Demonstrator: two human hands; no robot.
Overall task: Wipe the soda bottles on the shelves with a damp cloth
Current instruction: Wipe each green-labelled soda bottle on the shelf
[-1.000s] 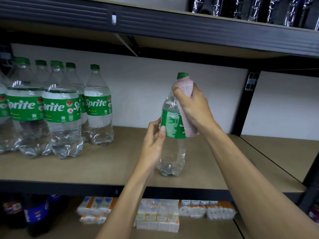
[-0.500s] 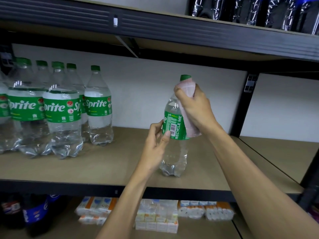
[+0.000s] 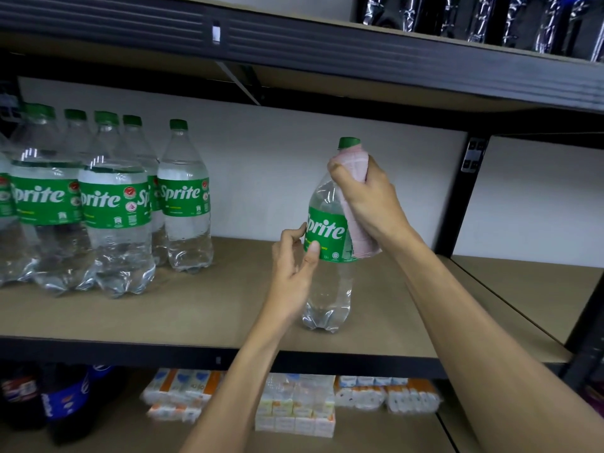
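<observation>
Black metal-framed shelving [image 3: 294,50] with tan, perhaps fibreboard, boards [image 3: 196,305] stands before a white wall [image 3: 277,178] — evenly lit.

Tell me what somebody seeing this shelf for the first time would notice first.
First, the lone Sprite bottle upright on the middle shelf, its neck wrapped in a pink cloth that the right hand grips, while the left hand holds it at the green label. Next, the cluster of matching Sprite bottles at that shelf's left end.
</observation>
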